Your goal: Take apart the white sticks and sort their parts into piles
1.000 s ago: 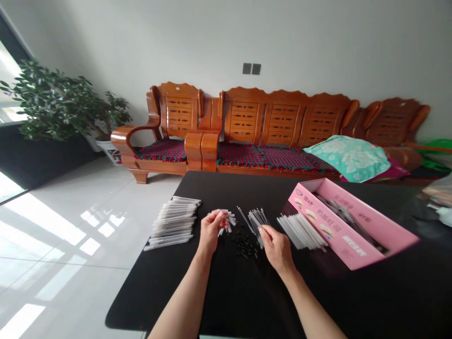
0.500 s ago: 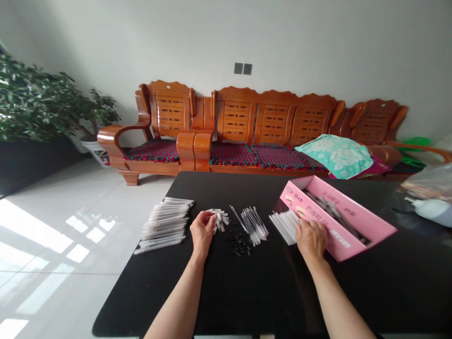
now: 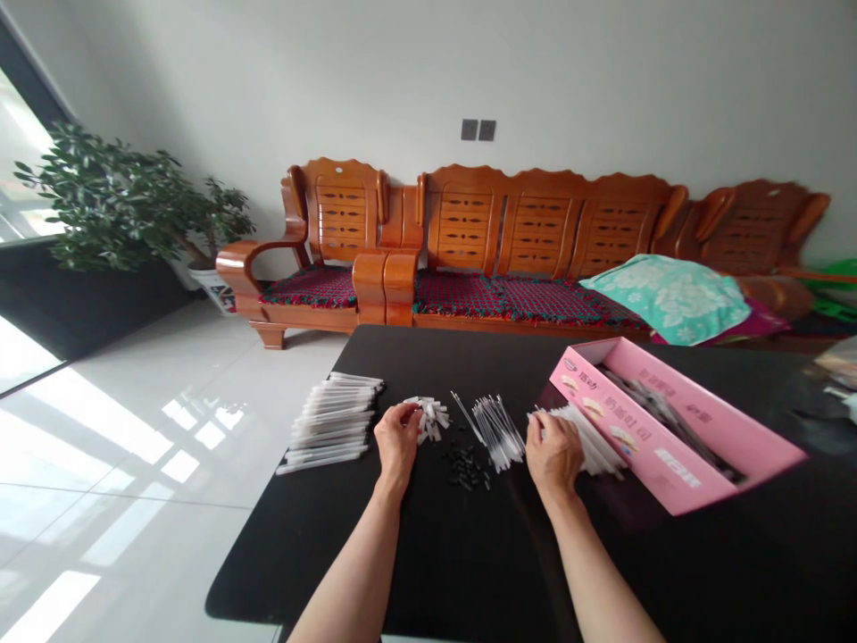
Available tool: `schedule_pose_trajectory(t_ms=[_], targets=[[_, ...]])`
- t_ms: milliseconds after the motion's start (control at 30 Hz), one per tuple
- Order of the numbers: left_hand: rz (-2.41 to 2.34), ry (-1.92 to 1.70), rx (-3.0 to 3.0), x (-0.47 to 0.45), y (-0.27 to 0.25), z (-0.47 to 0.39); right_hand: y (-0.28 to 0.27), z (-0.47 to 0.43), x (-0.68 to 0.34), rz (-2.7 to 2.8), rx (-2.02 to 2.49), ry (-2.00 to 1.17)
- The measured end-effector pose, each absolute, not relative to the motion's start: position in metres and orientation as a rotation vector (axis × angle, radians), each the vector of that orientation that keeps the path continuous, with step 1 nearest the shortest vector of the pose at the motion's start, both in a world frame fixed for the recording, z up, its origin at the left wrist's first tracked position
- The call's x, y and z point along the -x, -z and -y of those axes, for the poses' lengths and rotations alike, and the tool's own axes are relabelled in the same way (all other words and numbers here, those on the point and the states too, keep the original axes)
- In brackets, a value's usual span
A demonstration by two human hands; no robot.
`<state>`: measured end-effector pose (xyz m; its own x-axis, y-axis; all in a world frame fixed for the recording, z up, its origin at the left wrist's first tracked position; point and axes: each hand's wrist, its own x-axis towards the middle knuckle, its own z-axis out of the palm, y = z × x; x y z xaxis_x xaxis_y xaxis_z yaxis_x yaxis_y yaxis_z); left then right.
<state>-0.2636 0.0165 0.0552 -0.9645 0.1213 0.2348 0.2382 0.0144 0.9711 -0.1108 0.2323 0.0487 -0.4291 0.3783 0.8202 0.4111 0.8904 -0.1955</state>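
My left hand (image 3: 397, 439) is closed in a pinch at the left edge of a small heap of short white pieces (image 3: 436, 421). What its fingertips hold, if anything, is too small to make out. On the right, my right hand (image 3: 554, 448) rests with curled fingers over the left part of a row of white plastic tubes (image 3: 594, 444), hiding some of them. Its fingertips are partly covered. Between the hands lie thin rods with whitish ends (image 3: 499, 433) and scattered small black plugs (image 3: 465, 467).
White tubes with dark ends (image 3: 333, 421) lie stacked at the table's left. A pink box (image 3: 646, 446) holding dark slim items stands beyond my right hand on the black table (image 3: 469, 572). A wooden sofa (image 3: 469, 223) stands behind, and a plastic bag sits far right.
My right hand has moved left across the tubes, away from the pink box. My left hand stays by the white pieces. The whole view has shifted slightly.
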Motion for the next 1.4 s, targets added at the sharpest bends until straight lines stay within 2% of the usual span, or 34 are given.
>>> schedule_pose_trajectory(t_ms=[167,400,667,867,1167,1400], targets=[[2.218,2.008,0.408,0.263,-0.054,-0.016,-0.037,-0.217,0.111,2.058,0.486,-0.026],[2.326,1.739,0.603,0.264,-0.067,0.008,-0.033,-0.221,0.108,2.044,0.493,0.045],[2.53,1.309,0.683,0.28,-0.071,0.084,-0.031,-0.22,0.11,2.048,0.51,0.042],[2.646,0.964,0.983,0.282,-0.059,0.11,-0.03,-0.221,0.111,2.047,0.503,0.04],[2.606,0.78,1.101,0.281,-0.054,0.1,-0.031,-0.217,0.11,2.053,0.504,0.075],[2.55,0.783,1.144,0.282,-0.057,0.096,-0.029,-0.217,0.111,2.07,0.534,0.025]])
